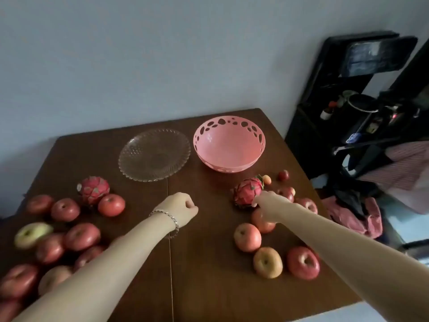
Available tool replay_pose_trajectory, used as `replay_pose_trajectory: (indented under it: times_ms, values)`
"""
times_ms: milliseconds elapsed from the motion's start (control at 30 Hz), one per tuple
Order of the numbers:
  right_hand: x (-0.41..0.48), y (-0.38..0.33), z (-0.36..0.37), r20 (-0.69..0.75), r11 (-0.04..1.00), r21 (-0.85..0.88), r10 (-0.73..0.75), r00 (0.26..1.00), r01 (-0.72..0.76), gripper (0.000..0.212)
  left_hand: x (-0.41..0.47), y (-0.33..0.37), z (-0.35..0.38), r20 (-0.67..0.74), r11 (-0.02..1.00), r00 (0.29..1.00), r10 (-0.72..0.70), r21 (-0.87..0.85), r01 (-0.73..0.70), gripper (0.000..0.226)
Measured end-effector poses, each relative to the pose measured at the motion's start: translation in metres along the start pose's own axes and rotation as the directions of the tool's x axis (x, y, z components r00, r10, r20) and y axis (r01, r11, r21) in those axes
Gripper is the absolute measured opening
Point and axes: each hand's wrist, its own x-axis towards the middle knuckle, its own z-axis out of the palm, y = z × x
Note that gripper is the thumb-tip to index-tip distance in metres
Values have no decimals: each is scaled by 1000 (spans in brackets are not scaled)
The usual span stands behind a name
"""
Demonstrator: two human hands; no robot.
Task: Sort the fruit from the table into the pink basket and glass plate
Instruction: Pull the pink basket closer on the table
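- From my end the sort has hardly begun: the pink basket (228, 145) and the glass plate (154, 154) both stand empty, side by side at the far edge of the table (209, 287).
- All the fruit is on the wood. A crowd of apples (82, 237) lies to the left and a smaller group of apples (247, 237) to the right, with one dragon fruit (94, 190) on the left.
- A second dragon fruit (248, 194) sits just in front of the basket, and two small red fruits (283, 175) lie beside it (too small to name).
- My right hand (267, 202) is against the near side of that second dragon fruit. I can't tell whether the fingers have closed round it.
- My left hand (183, 208) hovers over mid-table, fingers curled in, holding nothing I can see.
- I judge that everything is left to do: each fruit needs carrying over.
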Motion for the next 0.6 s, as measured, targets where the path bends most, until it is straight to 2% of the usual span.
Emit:
replay_pose_trajectory:
  times_ms: [67, 200, 300, 367, 433, 500, 567, 600]
  values:
    - [9, 1, 9, 6, 994, -110, 7, 1000, -6, 62, 8, -5, 7, 24, 1000, 999, -21, -22, 22, 16]
    - [25, 5, 27, 91, 949, -303, -57, 994, 83, 80, 23, -5, 17, 69, 995, 996, -58, -72, 63, 12]
    - [30, 9, 32, 124, 948, -306, -50, 991, 86, 83, 40, 4, 20, 69, 985, 994, -82, -145, 91, 12]
    - [26, 12, 26, 141, 957, -275, -54, 989, 91, 88, 53, 13, 23, 74, 948, 989, -127, -285, 143, 9]
    - [23, 21, 11, 89, 981, -180, -51, 995, 66, 90, 77, 28, 23, 125, 815, 970, -207, -526, 242, 20]
    - [20, 33, -8, -18, 999, -29, -31, 999, 31, 90, 103, 48, 17, 235, 547, 933, -273, -760, 351, 40]
    - [23, 43, -28, -110, 990, 140, 7, 994, 9, 92, 134, 66, 12, 337, 305, 892, -303, -852, 426, 51]
    - [25, 46, -37, -148, 979, 202, 25, 989, 5, 91, 149, 73, 11, 366, 236, 875, -317, -863, 447, 55]
